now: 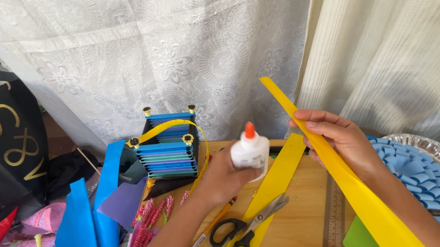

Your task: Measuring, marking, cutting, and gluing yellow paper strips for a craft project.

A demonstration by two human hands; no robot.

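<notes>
While left hand (223, 178) grips white orange-capped glue bottle (250, 151), right hand (337, 142) clasps long yellow paper strip (356, 190)

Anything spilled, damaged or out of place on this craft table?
Nothing spilled or damaged. The left hand holds a capped glue bottle upright; the right hand holds a yellow paper strip. The scissors lie across a second yellow strip. Paper scraps clutter the left side.

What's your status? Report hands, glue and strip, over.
Left hand shut on white glue bottle, orange cap up. Right hand shut on long yellow paper strip. Scissors lie on second strip below, apart.
</notes>
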